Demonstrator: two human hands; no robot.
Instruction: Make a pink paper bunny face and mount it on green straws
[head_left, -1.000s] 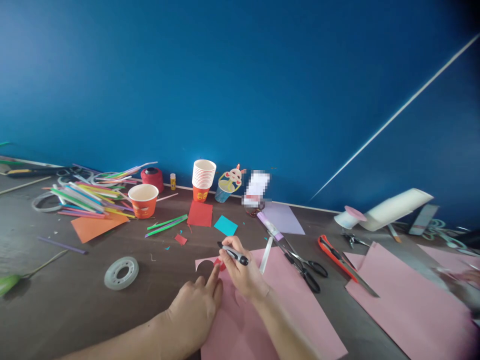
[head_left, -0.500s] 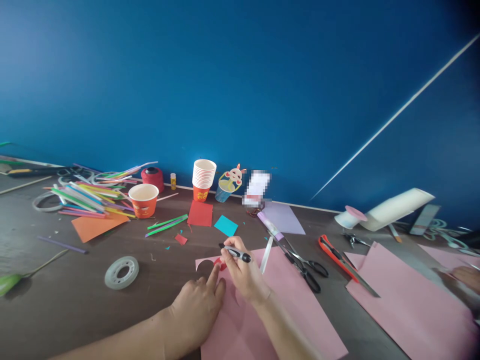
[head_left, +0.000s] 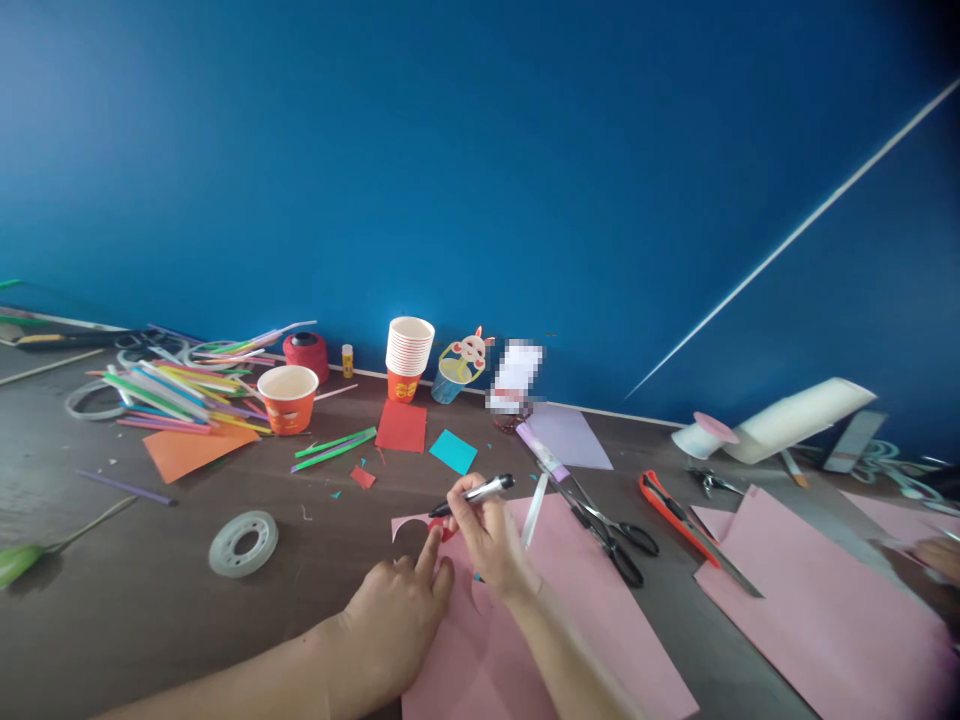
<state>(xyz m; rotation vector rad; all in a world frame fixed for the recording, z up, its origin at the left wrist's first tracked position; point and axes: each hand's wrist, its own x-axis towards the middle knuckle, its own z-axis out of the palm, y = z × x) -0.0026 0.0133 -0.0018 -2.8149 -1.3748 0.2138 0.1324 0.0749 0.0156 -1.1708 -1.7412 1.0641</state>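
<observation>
One fingertip (head_left: 433,540) of the partly spread left hand (head_left: 399,615) should pin the red paper (head_left: 444,531) while the right hand (head_left: 491,545) pinches the marker (head_left: 486,490).

single head-worn view, facing forward and down over the table (head_left: 150,600); blue wall (head_left: 375,150) across upper half, left hand (head_left: 397,612) and right hand (head_left: 491,545) near, at lower centre.

The left forearm (head_left: 255,672) slants up from the bottom edge, left of centre. The left hand (head_left: 397,615) lies palm down at lower centre, index finger stretched toward the upper right, outer fingers curled. The right forearm (head_left: 566,645) leans up and leftward from the bottom edge; the right hand (head_left: 491,540), just beside, has bent fingers pinched together.
</observation>
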